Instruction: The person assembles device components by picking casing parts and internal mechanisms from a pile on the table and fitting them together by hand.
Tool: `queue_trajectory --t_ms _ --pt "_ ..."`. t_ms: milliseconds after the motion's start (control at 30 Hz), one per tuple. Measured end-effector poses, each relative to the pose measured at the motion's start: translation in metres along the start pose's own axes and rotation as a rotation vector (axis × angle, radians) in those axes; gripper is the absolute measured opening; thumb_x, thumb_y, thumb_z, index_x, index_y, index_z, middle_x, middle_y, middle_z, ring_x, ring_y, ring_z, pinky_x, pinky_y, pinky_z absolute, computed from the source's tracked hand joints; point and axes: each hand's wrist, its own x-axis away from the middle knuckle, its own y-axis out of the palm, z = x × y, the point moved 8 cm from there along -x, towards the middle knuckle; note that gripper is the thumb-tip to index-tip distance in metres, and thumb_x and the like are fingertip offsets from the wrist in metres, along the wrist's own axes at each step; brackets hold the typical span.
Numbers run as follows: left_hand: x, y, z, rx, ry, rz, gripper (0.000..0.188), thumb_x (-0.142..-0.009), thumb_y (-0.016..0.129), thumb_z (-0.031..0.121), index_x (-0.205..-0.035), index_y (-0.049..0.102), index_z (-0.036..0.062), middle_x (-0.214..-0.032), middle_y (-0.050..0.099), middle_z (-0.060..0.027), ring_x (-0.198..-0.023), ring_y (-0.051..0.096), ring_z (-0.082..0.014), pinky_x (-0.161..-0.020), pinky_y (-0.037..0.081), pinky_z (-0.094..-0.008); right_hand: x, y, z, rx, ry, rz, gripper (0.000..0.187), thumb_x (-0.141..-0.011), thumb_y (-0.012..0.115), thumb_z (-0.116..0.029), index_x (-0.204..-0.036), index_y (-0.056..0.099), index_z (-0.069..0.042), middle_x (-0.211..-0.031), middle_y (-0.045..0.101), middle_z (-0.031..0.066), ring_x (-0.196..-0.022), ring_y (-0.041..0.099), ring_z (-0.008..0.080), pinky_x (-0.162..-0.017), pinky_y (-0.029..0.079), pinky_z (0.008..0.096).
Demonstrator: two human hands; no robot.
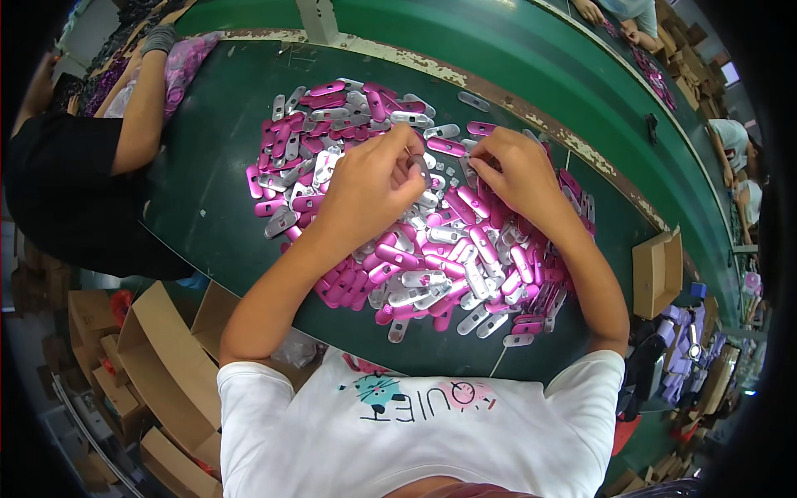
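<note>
Over the pile, my left hand (365,176) is closed, its thumb and fingers pinching a dark grey oval casing piece (421,168). Facing it, my right hand (516,170) has its thumb and index finger bent together on a greyish oblong shell piece (468,173), partly hidden by the fingers. Beneath and around both hands spreads a heap of glossy pink oblong casings (398,256) mixed with clear, silvery ones (476,280). Several small clear square bits (449,172) lie between my hands. Many casings show a small square hole.
The pile rests on a dark green table (216,166) with a worn raised edge (531,108) at the back. A co-worker in black (91,191) stands at left beside a pink plastic bag (187,70). Cardboard boxes (166,349) sit lower left; another box (657,274) stands at right.
</note>
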Motion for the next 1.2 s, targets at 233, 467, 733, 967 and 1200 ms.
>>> queue_trajectory --t_ms 233,467,733,967,1200 --pt "0.003 0.013 -0.015 0.216 -0.119 -0.027 0.016 -0.081 0.064 0.005 -0.094 0.056 -0.0007 -0.075 0.061 -0.0083 -0.06 0.065 -0.0138 -0.054 0.049 -0.0257 -0.002 0.002 -0.001 0.013 -0.009 -0.045 0.012 -0.073 0.065 -0.012 -0.079 0.061 -0.002 -0.084 0.059 0.012 -0.084 0.058 0.0316 -0.074 0.047 0.0417" --pt "0.005 0.021 -0.023 0.677 -0.337 -0.067 0.017 -0.087 0.063 0.003 -0.102 0.056 -0.0027 -0.09 0.057 -0.0045 -0.077 0.065 -0.0121 -0.065 0.056 -0.0203 0.003 0.006 0.007 -0.118 -0.019 -0.027 0.013 -0.072 0.066 -0.009 -0.079 0.059 -0.001 -0.082 0.058 0.0126 -0.082 0.057 0.0313 -0.073 0.046 0.0415" --pt "0.009 0.023 -0.021 0.716 -0.355 -0.009 0.017 -0.088 0.06 0.003 -0.102 0.053 -0.0029 -0.092 0.054 -0.006 -0.077 0.066 -0.0129 -0.067 0.056 -0.0209 0.015 -0.02 -0.016 -0.507 0.122 0.153 0.009 -0.077 0.065 -0.001 -0.08 0.057 0.0 -0.074 0.061 0.0091 -0.068 0.061 0.0172 -0.061 0.046 0.0282" --pt "0.012 0.024 -0.023 0.96 -0.378 0.142 0.024 -0.088 0.059 0.002 -0.11 0.051 -0.0038 -0.095 0.058 -0.0086 -0.089 0.063 -0.0122 -0.078 0.054 -0.0243 0.028 -0.027 -0.039 -0.806 0.035 0.256 0.011 -0.075 0.071 0.005 -0.084 0.064 0.003 -0.085 0.065 0.0087 -0.077 0.064 0.0135 -0.067 0.053 0.0247" --pt "0.02 0.037 -0.015 0.89 -0.377 -0.005 0.025 -0.09 0.059 0.004 -0.113 0.053 -0.003 -0.096 0.067 -0.0103 -0.088 0.063 -0.0102 -0.077 0.049 -0.0197 0.031 -0.039 -0.06 -0.547 -0.153 0.343 0.014 -0.073 0.073 0.004 -0.083 0.065 0.003 -0.084 0.065 0.0111 -0.074 0.064 0.0176 -0.064 0.052 0.0255"
